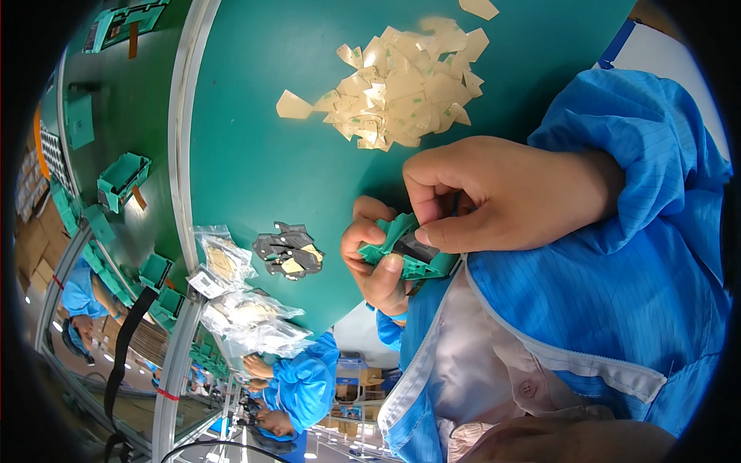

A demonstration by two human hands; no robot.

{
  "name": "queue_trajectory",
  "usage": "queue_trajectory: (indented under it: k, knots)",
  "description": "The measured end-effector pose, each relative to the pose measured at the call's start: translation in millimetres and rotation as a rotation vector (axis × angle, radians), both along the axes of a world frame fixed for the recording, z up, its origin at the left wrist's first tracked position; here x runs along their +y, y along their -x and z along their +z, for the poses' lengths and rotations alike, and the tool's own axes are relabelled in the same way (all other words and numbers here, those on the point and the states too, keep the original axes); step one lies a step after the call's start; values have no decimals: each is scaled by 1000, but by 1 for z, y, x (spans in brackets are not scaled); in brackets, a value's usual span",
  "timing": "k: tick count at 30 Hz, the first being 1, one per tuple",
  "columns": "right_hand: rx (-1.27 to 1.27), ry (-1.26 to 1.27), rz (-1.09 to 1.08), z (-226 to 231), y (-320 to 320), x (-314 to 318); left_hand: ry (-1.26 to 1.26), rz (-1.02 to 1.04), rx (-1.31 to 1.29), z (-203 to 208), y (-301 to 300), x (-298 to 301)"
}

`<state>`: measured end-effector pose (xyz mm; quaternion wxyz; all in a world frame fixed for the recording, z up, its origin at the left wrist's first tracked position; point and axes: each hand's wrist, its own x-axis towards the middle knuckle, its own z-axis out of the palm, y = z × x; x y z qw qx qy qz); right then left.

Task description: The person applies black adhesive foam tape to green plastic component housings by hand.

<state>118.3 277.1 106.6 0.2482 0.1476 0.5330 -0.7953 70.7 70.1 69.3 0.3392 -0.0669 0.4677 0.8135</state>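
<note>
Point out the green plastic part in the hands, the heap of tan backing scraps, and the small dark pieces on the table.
green plastic part (401,245), head view, its left edge.
tan backing scraps (401,85), head view, heap's middle.
dark pieces (289,251), head view, pile's middle.

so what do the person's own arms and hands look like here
Both hands are bare, with no gloves: the left hand and the right hand. The right arm wears a loose bright blue sleeve with fine pinstripes and a gathered cuff. A bit of blue cuff shows below the left hand.
</note>
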Motion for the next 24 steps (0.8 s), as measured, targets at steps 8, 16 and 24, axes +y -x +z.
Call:
queue_trajectory:
  k: [8,16,24]
  knots:
    - [53,-27,-33,0,-5,0,-7,-26,0,-6,-3,-2]
    - [166,-73,-99,13,-6,-1,35,-40,36,1,-4,-1]
    - [288,-273,-74,20,-5,-5,95,-123,76,4,2,-10]
